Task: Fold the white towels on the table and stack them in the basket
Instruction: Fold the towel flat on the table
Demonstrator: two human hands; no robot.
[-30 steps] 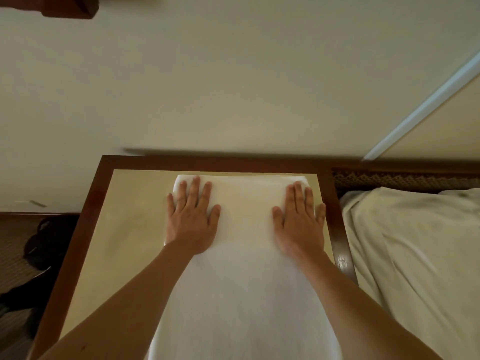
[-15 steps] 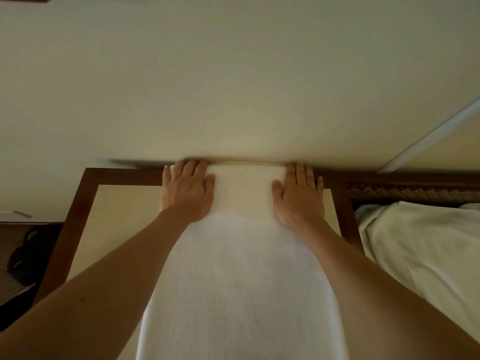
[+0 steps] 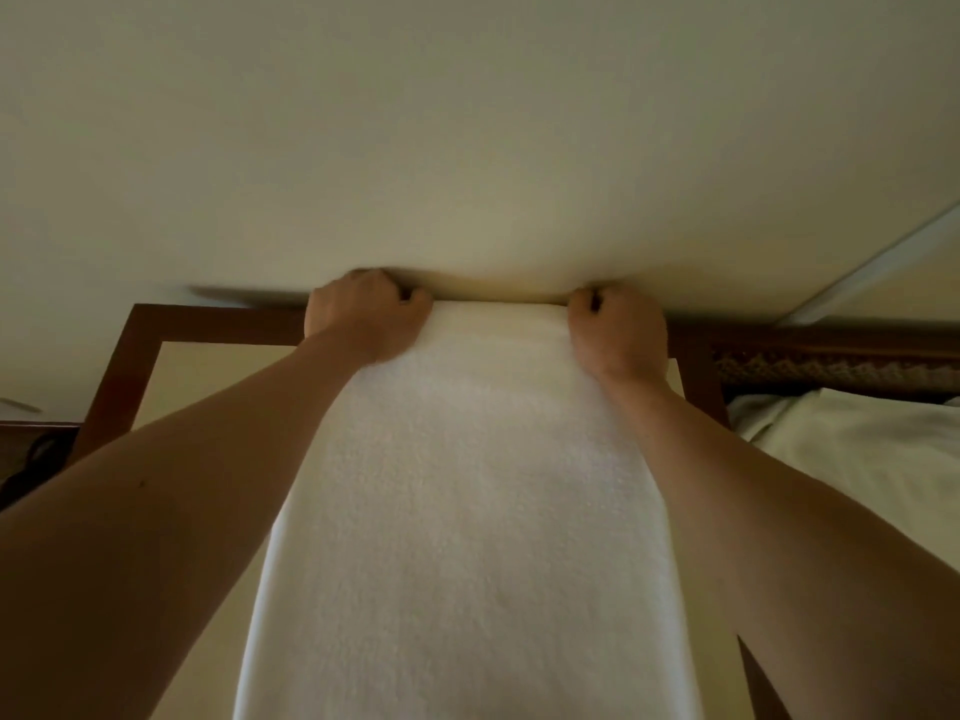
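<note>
- A white towel [image 3: 467, 511] lies stretched lengthwise down the middle of the table [image 3: 130, 366], running from the near bottom of the view up to the table's far edge, where it meets the pale wall [image 3: 467, 148].
- The left hand [image 3: 363, 317] sits at the towel's far left corner, its fingers curled over the far edge and gripping the cloth; the knuckles face up and the fingertips are hidden behind the fold of the hand.
- The right hand [image 3: 618, 330] does the same at the far right corner, with curled fingers clutching the towel's edge close against the wall.
- Both forearms reach forward along the two long sides of the towel, the left one crossing the table's pale top and the right one passing over the dark wooden rim.
- The table has a dark brown wooden frame around a light inset surface; its far left corner shows beyond the left hand.
- To the right, just beside the table, lies a bed with pale sheets [image 3: 857, 449], and behind it runs a dark carved headboard [image 3: 831, 366].
- No basket shows anywhere in this view.
</note>
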